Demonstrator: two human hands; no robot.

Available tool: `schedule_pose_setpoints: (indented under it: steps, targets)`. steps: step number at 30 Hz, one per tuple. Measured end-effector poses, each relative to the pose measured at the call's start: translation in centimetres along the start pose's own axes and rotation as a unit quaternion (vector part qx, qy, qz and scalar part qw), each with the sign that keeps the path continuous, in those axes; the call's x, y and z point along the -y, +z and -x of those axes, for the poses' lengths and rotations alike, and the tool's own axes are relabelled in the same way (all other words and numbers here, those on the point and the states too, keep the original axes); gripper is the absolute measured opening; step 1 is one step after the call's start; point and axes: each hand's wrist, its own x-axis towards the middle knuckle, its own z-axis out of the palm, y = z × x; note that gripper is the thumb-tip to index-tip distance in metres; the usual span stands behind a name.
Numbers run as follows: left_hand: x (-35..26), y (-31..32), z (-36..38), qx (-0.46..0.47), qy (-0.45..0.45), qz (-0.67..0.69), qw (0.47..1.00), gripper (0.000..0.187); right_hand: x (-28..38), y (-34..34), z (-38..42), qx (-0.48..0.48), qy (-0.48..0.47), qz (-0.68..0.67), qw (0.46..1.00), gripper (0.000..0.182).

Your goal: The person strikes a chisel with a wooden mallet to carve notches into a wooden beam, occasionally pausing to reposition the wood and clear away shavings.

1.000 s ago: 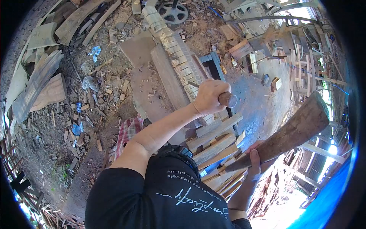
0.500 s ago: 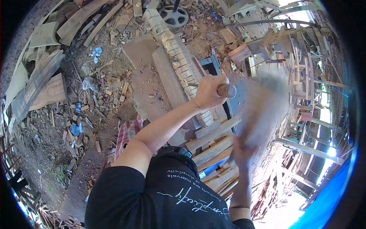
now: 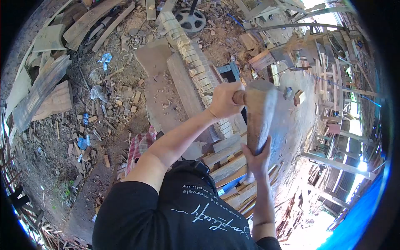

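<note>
Now your right hand (image 3: 259,161), clamped round the wooden mallet (image 3: 259,118), has brought its broad head in from 3 o'clock to the end of the handled tool (image 3: 238,98) (contact itself is hard to tell). Your left hand (image 3: 225,102), apart from the right, grips that tool, so the swing seems to be at its striking point. Beyond, the notched timber (image 3: 195,62) stretches toward 11 o'clock, near the spoked wheel (image 3: 190,21); a checked cloth (image 3: 140,146) lies at 8 o'clock.
</note>
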Motion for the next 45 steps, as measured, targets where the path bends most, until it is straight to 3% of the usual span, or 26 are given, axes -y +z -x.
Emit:
schedule_pose_setpoints:
  steps: [2, 5, 6, 8, 12, 13, 14, 17, 18, 22, 23, 24, 25, 26, 27, 30, 32, 33, 34, 35, 36, 38, 40, 42, 44, 45]
  targets:
    - [0.4, 0.0, -0.2, 0.002, 0.003, 0.008, 1.000, 0.021, -0.2, 0.3, 0.3, -0.042, 0.056, -0.044, 0.997, 0.076]
    - [0.5, -0.1, 0.4, 0.012, -0.017, 0.021, 1.000, 0.020, -0.4, -1.8, 1.2, -0.199, -0.010, -0.145, 0.969, 0.072]
    - [0.5, 0.0, 0.3, 0.013, -0.023, 0.028, 0.999, 0.019, -0.6, -5.2, 1.5, -0.090, -0.077, -0.264, 0.957, 0.047]
    - [0.3, 0.1, 0.3, 0.014, -0.018, 0.022, 0.999, 0.019, 1.7, -6.9, 0.9, -0.127, -0.122, -0.214, 0.961, 0.023]
    - [0.2, 0.4, 0.1, 0.011, -0.013, 0.012, 1.000, 0.019, -3.7, -1.2, 1.6, -0.059, -0.006, -0.307, 0.950, 0.041]
    - [0.2, 0.4, 0.4, 0.012, -0.012, 0.013, 1.000, 0.019, 1.7, -0.5, -0.1, 0.006, -0.007, -0.003, 1.000, 0.055]
    - [0.3, 0.4, 0.9, 0.032, -0.009, 0.009, 0.999, 0.019, -0.6, 0.4, 0.1, -0.020, -0.059, -0.029, 0.998, 0.057]
    - [0.4, 0.2, 0.3, 0.032, -0.015, 0.000, 0.999, 0.019, 1.1, -2.7, 0.0, -0.017, 0.010, -0.080, 0.997, 0.063]
    - [0.3, 0.4, 0.2, 0.030, -0.022, 0.005, 0.999, 0.020, 0.7, -2.9, 0.5, -0.131, -0.034, -0.089, 0.987, 0.053]
    - [0.3, 0.5, 0.2, 0.031, -0.030, 0.014, 0.999, 0.020, 5.5, -6.4, 0.2, -0.139, -0.144, -0.332, 0.922, 0.028]
    - [0.4, 0.5, 0.3, 0.032, -0.030, 0.015, 0.999, 0.020, 3.3, -5.9, -0.3, -0.137, -0.185, -0.324, 0.918, 0.028]
    - [0.5, 0.5, 0.3, 0.030, -0.026, 0.020, 0.999, 0.020, 0.2, -3.9, 0.1, -0.161, -0.091, -0.281, 0.942, 0.028]
    - [0.5, 0.5, 0.3, 0.026, -0.020, 0.025, 0.999, 0.019, -11.8, -1.3, 1.6, -0.109, -0.154, -0.096, 0.977, 0.053]
    - [0.7, 0.3, 0.5, 0.026, -0.018, 0.025, 0.999, 0.019, -6.2, 0.6, 0.6, -0.020, 0.071, 0.022, 0.997, 0.059]
    - [0.8, 0.1, 1.0, 0.026, -0.025, 0.025, 0.999, 0.019, -2.4, 1.0, -0.4, 0.045, 0.011, -0.127, 0.991, 0.071]
    - [0.8, -0.6, -0.1, 0.018, -0.032, 0.023, 0.999, 0.018, 0.4, -1.3, -0.3, 0.041, 0.074, -0.180, 0.980, 0.072]
    - [0.5, -0.4, 0.0, 0.032, -0.038, 0.034, 0.998, 0.018, -2.9, -2.2, 1.6, -0.124, 0.117, -0.260, 0.951, 0.057]
    - [0.5, -0.2, -0.2, 0.032, -0.037, 0.029, 0.998, 0.017, -2.2, -5.9, 0.5, -0.046, -0.036, -0.196, 0.979, 0.047]
    - [0.5, 0.0, 0.0, 0.033, -0.038, 0.025, 0.998, 0.017, 0.8, -5.6, 0.3, -0.125, -0.132, -0.359, 0.915, 0.028]
    - [0.5, 0.0, 0.1, 0.035, -0.042, 0.027, 0.998, 0.017, 2.0, -8.2, 0.0, -0.062, -0.220, -0.248, 0.941, 0.027]
    - [0.4, 0.0, 0.0, 0.034, -0.043, 0.030, 0.998, 0.017, 4.7, -7.9, -0.5, -0.110, -0.235, -0.318, 0.912, 0.018]
    - [0.3, -0.1, -0.1, 0.031, -0.044, 0.035, 0.998, 0.017, -2.2, -7.1, -0.2, -0.117, -0.114, -0.329, 0.930, 0.032]
    - [0.0, -0.3, -0.2, 0.034, -0.053, 0.031, 0.998, 0.016, -1.1, -1.5, 0.2, -0.091, 0.019, -0.010, 0.996, 0.045]
    - [0.0, 0.4, 0.4, 0.038, -0.035, 0.033, 0.998, 0.017, -1.2, 1.1, -0.4, -0.005, -0.035, -0.076, 0.997, 0.051]
    - [0.4, 0.0, -0.3, 0.022, -0.024, 0.020, 0.999, 0.017, 2.4, -1.6, -0.5, 0.034, 0.063, -0.090, 0.993, 0.059]
    - [0.1, -0.3, -0.2, 0.050, -0.056, 0.024, 0.997, 0.017, 1.3, -2.8, -0.3, 0.011, 0.035, -0.089, 0.995, 0.070]
